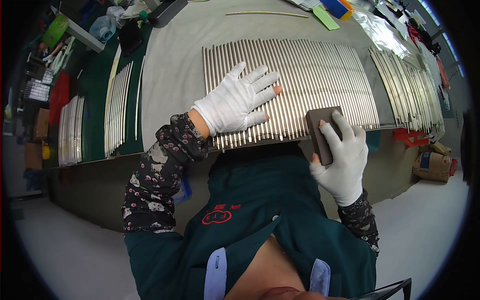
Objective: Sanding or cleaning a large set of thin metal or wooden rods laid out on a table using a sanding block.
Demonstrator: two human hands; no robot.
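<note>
A wide row of thin shiny metal rods [310,75] lies side by side on a grey mat [175,65] at the table's near edge. My left hand [237,100], in a white glove with cut fingertips, lies flat and spread on the left part of the rods. At the near ends of the rods, my right hand [342,160], also gloved, grips a dark brown rectangular block [321,131]; the block's top touches the rod ends.
More rods [412,90] are piled at the right, and curved rod bundles [117,107] lie on the green table at the left with another bundle [70,132] beyond. A single rod [267,13], green paper [325,17] and a tape roll [337,7] sit at the far edge. Sacks [432,165] stand on the floor.
</note>
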